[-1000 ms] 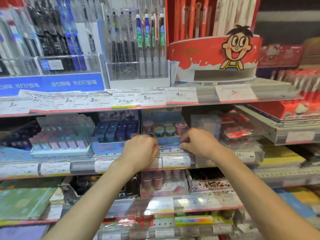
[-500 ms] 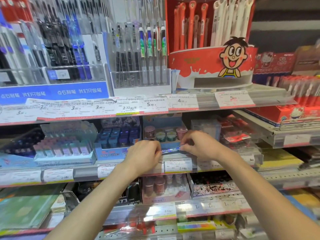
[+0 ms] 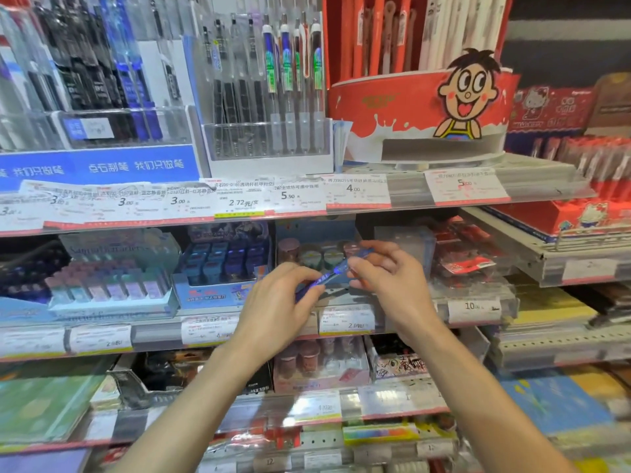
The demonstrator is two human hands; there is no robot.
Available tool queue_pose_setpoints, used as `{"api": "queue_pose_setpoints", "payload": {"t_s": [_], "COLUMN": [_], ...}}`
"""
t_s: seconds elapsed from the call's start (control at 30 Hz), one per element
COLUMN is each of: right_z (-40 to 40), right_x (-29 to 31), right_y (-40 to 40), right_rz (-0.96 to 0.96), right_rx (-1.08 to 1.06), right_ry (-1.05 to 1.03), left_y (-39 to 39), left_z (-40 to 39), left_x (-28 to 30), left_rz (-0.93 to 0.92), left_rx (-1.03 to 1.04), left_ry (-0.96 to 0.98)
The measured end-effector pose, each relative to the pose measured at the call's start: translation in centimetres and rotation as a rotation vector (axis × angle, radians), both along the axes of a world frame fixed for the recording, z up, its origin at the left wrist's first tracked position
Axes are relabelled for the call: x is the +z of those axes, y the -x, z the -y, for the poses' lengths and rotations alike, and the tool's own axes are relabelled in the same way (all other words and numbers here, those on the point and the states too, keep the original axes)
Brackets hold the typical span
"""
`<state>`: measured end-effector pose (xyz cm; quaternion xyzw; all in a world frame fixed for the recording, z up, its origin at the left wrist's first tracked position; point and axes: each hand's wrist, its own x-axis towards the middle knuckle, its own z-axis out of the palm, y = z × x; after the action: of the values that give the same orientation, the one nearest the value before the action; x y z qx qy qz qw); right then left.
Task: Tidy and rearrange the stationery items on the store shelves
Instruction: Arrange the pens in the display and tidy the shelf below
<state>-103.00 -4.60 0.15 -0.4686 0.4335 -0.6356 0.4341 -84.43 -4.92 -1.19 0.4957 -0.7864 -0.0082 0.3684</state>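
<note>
Holding a blue pen (image 3: 333,273) between both hands, the person has it in front of the middle shelf, with the left hand (image 3: 280,303) pinching the lower end and the right hand (image 3: 386,279) gripping the upper end. Both hands are closed on the pen, close together but not touching each other. The pen is tilted, rising from left to right, and sits clear of the shelf edge. Its barrel is blue and partly see-through; motion blur hides any print or cap detail. Directly behind the hands stands a box of small round tubs (image 3: 316,256); pen racks (image 3: 269,97) stand on the shelf above the hands. Recommended handling: keep one hand firm near the middle of the barrel, identify the matching rack above, and slot the pen upright without disturbing neighbouring stock.
</note>
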Motion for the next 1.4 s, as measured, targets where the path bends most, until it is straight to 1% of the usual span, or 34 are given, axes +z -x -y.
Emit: {"api": "queue_pose_setpoints", "payload": {"t_s": [0.1,0.3,0.47,0.63,0.77,0.93,1.03,1.17,1.27,1.4], "right_z": [-1.2,-4.2,-6.1,-7.9,-8.5,-7.6,-6.7,-5.3,-4.6,-3.9], "right_x": [-0.7,-0.4,0.5,2.1,5.4,11.2,14.7,18.3,20.6,23.6], "right_y": [-2.2,-6.9,-10.8,-14.5,-16.7,-18.7,-19.4,-19.7,-19.2,-18.4], "right_rz": [0.102,0.115,-0.002,-0.023,-0.093,-0.148,-0.147,-0.153,-0.205,-0.258], "right_rx": [-0.019,-0.074,-0.122,-0.117,-0.106,-0.084,-0.078,-0.078,-0.111,-0.178], "right_ry": [-0.047,-0.084,-0.028,0.068,0.169,0.278,0.284,0.303,0.338,0.413], "left_y": [-1.0,-4.8,-9.4,-13.9,-16.6,-18.5,-19.0,-19.3,-19.6,-20.1], "left_z": [-1.2,-3.2,-4.4,-5.2,-5.8,-5.6,-4.8,-3.3,-2.5,-1.2], "left_x": [-0.9,-1.2,-0.8,0.7,4.0,9.3,12.2,15.2,16.4,16.9], "left_rz": [-0.077,-0.109,-0.147,-0.181,-0.164,-0.158,-0.180,-0.189,-0.138,-0.027], "left_rx": [-0.022,-0.058,-0.120,-0.199,-0.219,-0.186,-0.167,-0.114,-0.067,0.045], "left_ry": [-0.009,-0.029,-0.009,0.039,0.155,0.295,0.327,0.314,0.372,0.524]}}
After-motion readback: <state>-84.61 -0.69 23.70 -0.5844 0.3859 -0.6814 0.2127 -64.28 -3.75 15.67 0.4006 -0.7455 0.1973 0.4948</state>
